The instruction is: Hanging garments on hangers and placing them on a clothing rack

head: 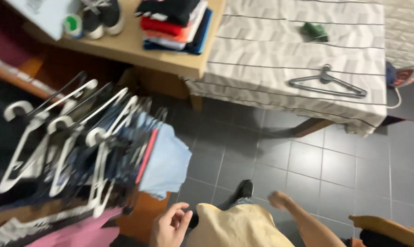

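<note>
Both hands empty, left hand (170,226) loosely curled, right hand (279,200) blurred, near hangers (69,137) partly cut off.

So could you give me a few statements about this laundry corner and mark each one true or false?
1. A grey hanger lies on the striped cloth-covered table. True.
2. The left hand grips a white hanger. False: it holds nothing, fingers loosely curled.
3. Folded clothes are stacked on the wooden shelf. True.
4. The rack of hanging garments stands to the person's right. False: it is on the left.
5. The right hand holds the light blue shirt. False: it is free, over the grey tiled floor.
</note>
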